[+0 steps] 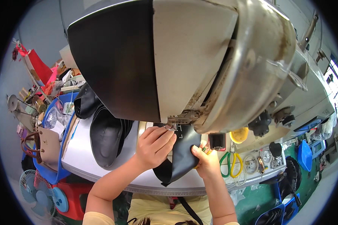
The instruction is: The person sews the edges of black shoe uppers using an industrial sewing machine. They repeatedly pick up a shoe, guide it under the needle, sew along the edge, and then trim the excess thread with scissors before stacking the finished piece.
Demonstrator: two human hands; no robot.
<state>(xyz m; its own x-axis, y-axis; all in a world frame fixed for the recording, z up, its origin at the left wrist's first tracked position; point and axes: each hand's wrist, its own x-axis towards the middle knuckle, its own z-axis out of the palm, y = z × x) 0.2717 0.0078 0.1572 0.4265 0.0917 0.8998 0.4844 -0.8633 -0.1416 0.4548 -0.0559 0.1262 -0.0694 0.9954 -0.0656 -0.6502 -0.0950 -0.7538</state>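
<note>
A black leather-like piece (pixel 184 152) with small pale marks lies under the needle area of a large sewing machine (pixel 195 48). It curls down over the table's front edge. My left hand (pixel 154 146) is closed at the piece's left side, bent fingertips together close beside the presser foot (pixel 172 126). With thumb on top, my right hand (pixel 206 159) grips the piece's right edge; its lower fingers are partly hidden. Bits of green and yellow show at those fingers. The machine head hides the far part of the piece.
Stacked black pieces (pixel 105 138) lie left on the white table (pixel 77 157). Green-and-yellow-handled scissors (pixel 231 165), a yellow round thing (pixel 239 135) and clear coils sit right. A blue bin (pixel 52 172), tan handbag (pixel 50 148) and fan (pixel 37 191) stand left.
</note>
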